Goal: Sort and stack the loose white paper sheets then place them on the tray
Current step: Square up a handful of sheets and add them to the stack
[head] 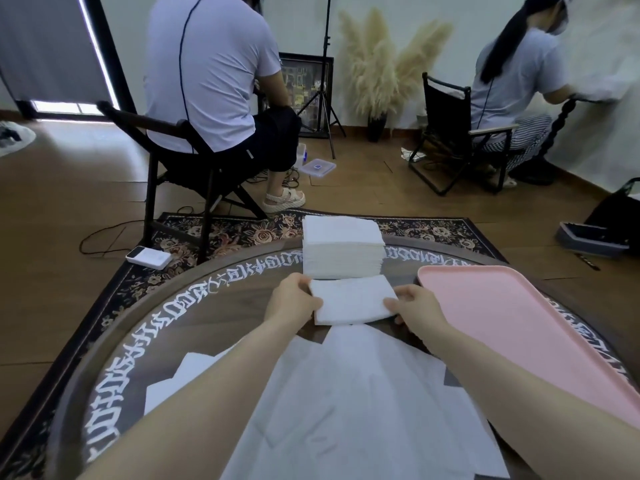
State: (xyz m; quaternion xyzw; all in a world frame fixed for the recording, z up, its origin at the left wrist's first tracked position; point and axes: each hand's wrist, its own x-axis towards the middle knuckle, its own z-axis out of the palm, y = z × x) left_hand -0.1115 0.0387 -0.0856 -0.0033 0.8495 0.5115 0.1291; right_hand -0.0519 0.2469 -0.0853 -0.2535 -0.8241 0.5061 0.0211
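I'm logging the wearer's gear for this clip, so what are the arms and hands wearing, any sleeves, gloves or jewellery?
Nothing is worn where visible. The left hand and right hand are bare, with no gloves, rings, watch or bands. Both forearms are uncovered down to the frame edge; no sleeve, cable or marking shows.

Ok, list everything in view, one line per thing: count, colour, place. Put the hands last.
small sheet bundle: one, white, held between both hands above the table
tall sheet stack: one, white, far edge of the table
loose sheets: several, white, spread on the near table under the forearms
tray: one, pink, right side of the table, nothing on it
table: one, dark round top with white lettering round the rim
rug: one, dark floral, under the table
seated people: two, white tops, backs turned, on dark chairs beyond
pampas grass: one bunch, cream, by the far wall
left hand: grips the bundle's left end
right hand: grips its right end
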